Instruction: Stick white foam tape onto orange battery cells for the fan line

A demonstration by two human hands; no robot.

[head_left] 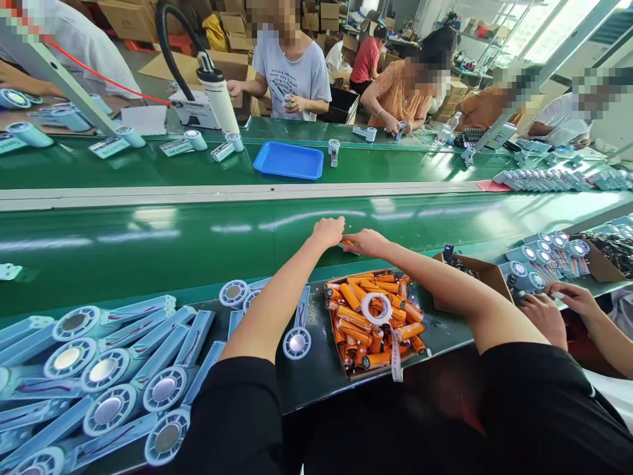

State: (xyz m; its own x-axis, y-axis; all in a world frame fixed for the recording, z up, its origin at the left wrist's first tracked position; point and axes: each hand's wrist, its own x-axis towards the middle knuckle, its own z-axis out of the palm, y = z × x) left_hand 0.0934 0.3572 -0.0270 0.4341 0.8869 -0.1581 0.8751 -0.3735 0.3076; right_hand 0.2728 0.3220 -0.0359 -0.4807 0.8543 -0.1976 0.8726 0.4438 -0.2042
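Note:
Both arms reach forward over the green conveyor belt (pixel 237 257). My left hand (pixel 329 232) is closed, its fingertips pinched together; anything in them is too small to make out. Right beside it, my right hand (pixel 370 243) is closed on a small pale part (pixel 349 249), mostly hidden under the fingers. Below the hands, a cardboard box (pixel 341 356) holds many orange battery cells (pixel 353 316). On top of the cells lies a roll of white tape (pixel 376 309) with a loose strip hanging over the box's front. A light-blue fan housing (pixel 297 343) lies left of the box.
Many light-blue fan housings (pixel 111 406) are piled at the left. Another box (pixel 475 270) of small dark parts stands right of the batteries. A co-worker's hands (pixel 558 310) work at far right. Beyond the belt's rail are a blue tray (pixel 289 160) and several people.

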